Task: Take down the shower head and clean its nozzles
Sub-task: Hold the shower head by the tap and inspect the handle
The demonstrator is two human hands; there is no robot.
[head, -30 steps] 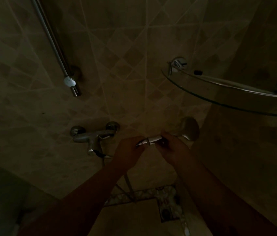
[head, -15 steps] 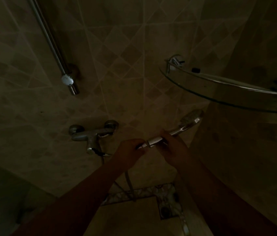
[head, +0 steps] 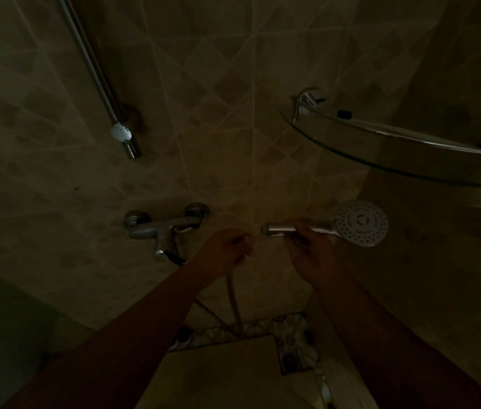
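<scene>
Shower head off its hose, held out by the right hand.
Right hand pinches the handle only; a wet slip could drop it on the tiles. Left hand is curled round the loose hose, which could fall and swing against the tap.

Shower head right of wall tap, hands between them, corner shelf above, rail upper left

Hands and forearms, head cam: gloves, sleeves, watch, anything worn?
Nothing worn that shows. Left hand and right hand are bare, no gloves; both forearms are bare to the frame edge, no sleeves, no watch or band. The light is too dim to rule out rings on the fingers.
</scene>
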